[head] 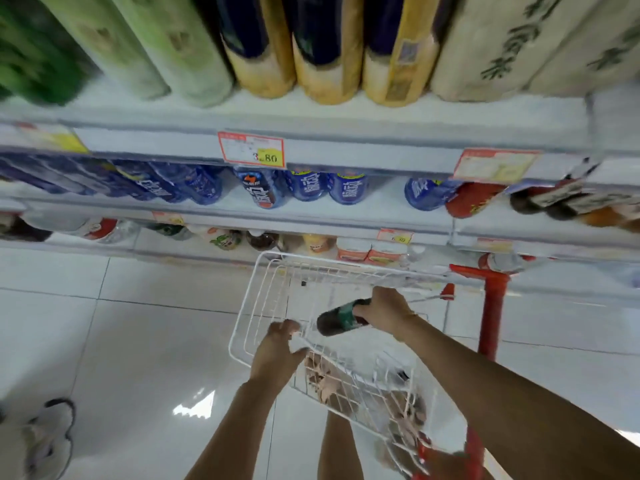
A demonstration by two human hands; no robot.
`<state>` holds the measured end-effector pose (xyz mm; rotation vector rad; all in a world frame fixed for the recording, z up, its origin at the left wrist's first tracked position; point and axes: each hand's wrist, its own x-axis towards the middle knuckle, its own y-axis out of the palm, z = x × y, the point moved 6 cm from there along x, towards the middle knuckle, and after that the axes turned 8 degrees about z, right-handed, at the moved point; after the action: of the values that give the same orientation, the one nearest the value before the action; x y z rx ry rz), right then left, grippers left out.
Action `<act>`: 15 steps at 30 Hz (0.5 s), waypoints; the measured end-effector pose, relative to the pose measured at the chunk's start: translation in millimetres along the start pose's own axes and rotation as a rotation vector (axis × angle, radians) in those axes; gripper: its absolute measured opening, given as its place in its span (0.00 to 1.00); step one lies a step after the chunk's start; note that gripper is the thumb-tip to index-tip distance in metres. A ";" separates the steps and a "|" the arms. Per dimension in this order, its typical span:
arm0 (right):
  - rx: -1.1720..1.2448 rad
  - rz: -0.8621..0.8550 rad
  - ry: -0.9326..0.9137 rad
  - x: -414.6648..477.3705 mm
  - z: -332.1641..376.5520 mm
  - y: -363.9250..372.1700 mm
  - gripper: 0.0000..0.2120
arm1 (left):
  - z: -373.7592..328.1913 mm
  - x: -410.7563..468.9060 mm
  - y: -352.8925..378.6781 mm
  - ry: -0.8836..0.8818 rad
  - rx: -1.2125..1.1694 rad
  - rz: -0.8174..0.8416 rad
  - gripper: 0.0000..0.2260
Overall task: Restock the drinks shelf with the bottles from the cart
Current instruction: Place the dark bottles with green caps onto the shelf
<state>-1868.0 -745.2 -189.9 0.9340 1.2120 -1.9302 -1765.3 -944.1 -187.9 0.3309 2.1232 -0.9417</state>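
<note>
A white wire cart basket point(263, 282) on a red frame stands in front of the drinks shelf point(346, 213). My right hand point(386, 311) is shut on a dark bottle with a green label point(337, 318), held sideways over the basket. My left hand point(277, 355) grips the basket's near left rim. The basket floor under the bottle looks bare; blurred brownish shapes show through the wires lower right. The middle shelf holds blue-labelled bottles, with a gap right of centre.
The top shelf point(311, 109) carries green, yellow-and-navy and cream bottles. A price tag point(252, 150) reads 3.80. The bottom shelf point(242, 237) holds mixed drinks. White tiled floor point(138, 341) spreads to the left; a shoe point(45, 441) shows at bottom left.
</note>
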 end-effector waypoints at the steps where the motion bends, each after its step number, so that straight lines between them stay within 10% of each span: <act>1: -0.023 -0.025 -0.043 -21.7 6.8 -13.4 0.23 | -15.5 -9.7 -3.9 0.014 -0.046 0.001 0.25; 6: -0.166 -0.200 -0.267 -149.2 37.7 -102.9 0.18 | -90.1 -68.2 -16.0 0.132 -0.244 0.030 0.39; 15: 0.053 -0.525 -0.455 -358.1 38.7 -254.8 0.15 | -242.3 -167.8 -71.2 0.547 -0.603 -0.060 0.26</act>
<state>-1899.2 -635.0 236.2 0.1679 1.2046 -2.4157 -1822.7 -807.6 76.8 0.2280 2.8017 -0.2057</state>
